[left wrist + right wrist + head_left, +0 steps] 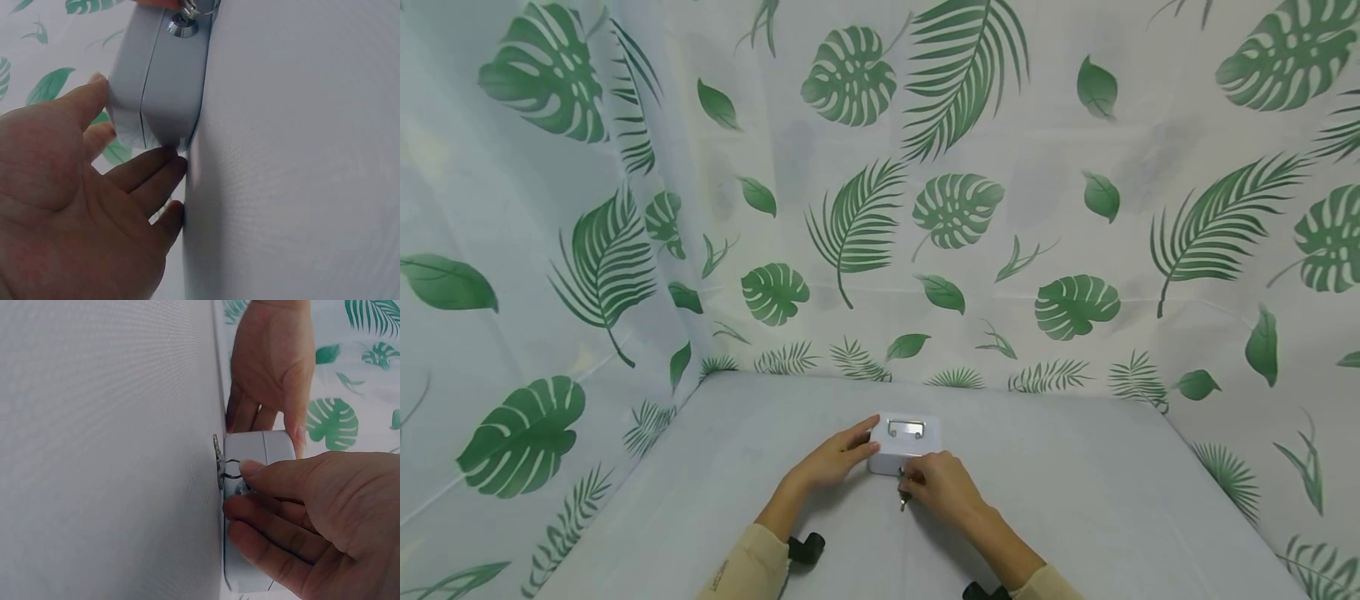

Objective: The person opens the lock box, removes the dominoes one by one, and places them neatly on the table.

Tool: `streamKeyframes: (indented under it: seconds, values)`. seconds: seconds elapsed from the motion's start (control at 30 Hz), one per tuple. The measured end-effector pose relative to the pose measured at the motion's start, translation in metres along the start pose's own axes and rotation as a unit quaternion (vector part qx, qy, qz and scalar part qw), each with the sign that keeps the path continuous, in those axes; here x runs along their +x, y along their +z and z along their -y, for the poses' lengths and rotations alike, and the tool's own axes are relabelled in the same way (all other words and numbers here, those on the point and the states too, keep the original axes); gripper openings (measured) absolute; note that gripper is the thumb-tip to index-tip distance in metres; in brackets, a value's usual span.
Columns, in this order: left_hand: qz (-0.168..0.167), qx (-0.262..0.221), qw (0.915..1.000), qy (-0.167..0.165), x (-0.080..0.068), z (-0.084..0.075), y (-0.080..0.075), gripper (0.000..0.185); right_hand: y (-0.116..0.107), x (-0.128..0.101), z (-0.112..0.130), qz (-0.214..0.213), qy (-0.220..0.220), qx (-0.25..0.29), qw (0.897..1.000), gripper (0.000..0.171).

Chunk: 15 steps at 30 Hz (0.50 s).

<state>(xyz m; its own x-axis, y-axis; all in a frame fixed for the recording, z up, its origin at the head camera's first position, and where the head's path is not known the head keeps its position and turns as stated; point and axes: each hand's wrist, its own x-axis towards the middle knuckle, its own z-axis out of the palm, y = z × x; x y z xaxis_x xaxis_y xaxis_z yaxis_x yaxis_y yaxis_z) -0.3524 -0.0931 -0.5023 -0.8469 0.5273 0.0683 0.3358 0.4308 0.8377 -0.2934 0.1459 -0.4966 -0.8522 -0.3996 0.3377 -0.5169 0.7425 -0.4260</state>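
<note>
A small white metal cash box (883, 460) stands on the white-covered table, its silver folding handle (906, 428) lying on the lid. My left hand (831, 457) rests against the box's left side, fingers fairly straight, with the thumb at the lid edge. In the left wrist view a round silver lock (182, 26) sits on the front face. My right hand (947, 487) is at that lock, thumb and fingers pinching a key that they mostly hide. From it hangs a key ring (232, 477) with another key (219, 464) below, close to the tabletop.
The table (1075, 492) reaches back to a curtain (880, 325) printed with green leaves, which also runs along both sides. Black wrist cameras, one of them a dark knob (807, 548) by the left sleeve, sit low on the forearms.
</note>
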Motion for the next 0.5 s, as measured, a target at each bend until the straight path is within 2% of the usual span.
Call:
streamKeyframes:
  seconds: [0.2, 0.5]
  values:
    - [-0.004, 0.002, 0.9999, -0.011, -0.0003, 0.0004, 0.0008, 0.061, -0.0018, -0.0008, 0.0024, 0.004, 0.009, 0.001, 1.0, 0.006]
    - [-0.004, 0.001, 1.0, -0.006, 0.0001, 0.0003, 0.0007, 0.061, -0.0017, -0.001, 0.0022, 0.008, 0.015, -0.002, 1.0, 0.007]
